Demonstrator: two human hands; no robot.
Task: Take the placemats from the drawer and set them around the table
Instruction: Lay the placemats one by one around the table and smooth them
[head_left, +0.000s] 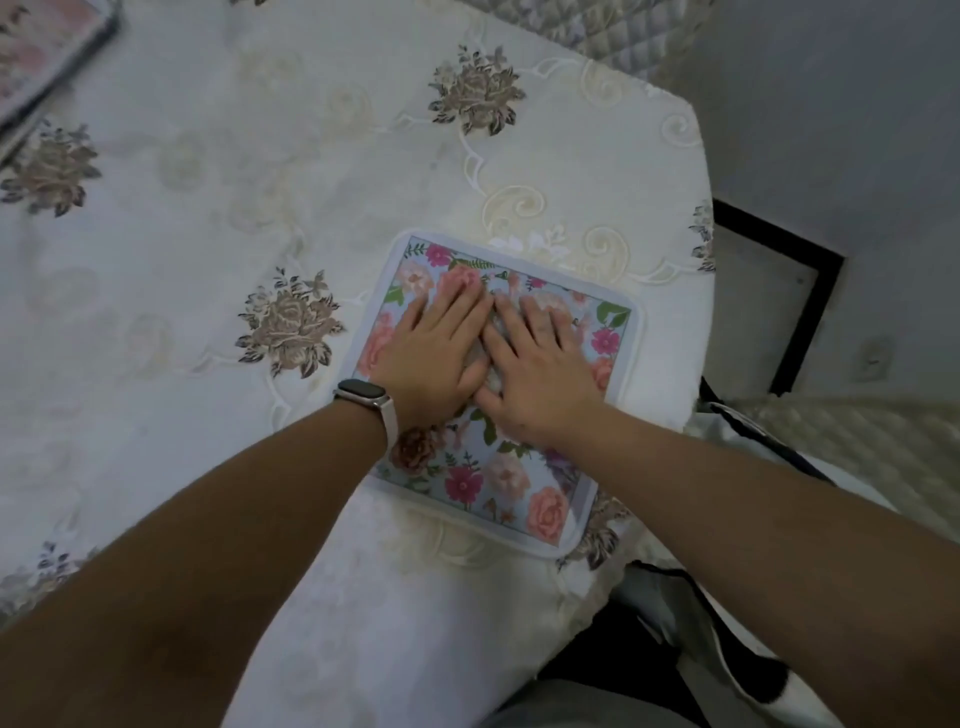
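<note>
A floral placemat (498, 483) with a pale border lies flat on the table (208, 234), near its right edge. The table is covered by a cream cloth with embroidered roses. My left hand (434, 353), with a watch on its wrist, presses flat on the placemat's middle, fingers straight. My right hand (540, 364) lies flat beside it, fingers straight, the two hands touching. A second floral placemat (36, 57) shows partly at the table's far left corner.
The table's rounded edge (696, 291) runs down the right side. Quilted chair cushions show past the far edge (597, 31) and at the right (857, 452). Grey floor with a dark-framed panel (779, 296) lies to the right.
</note>
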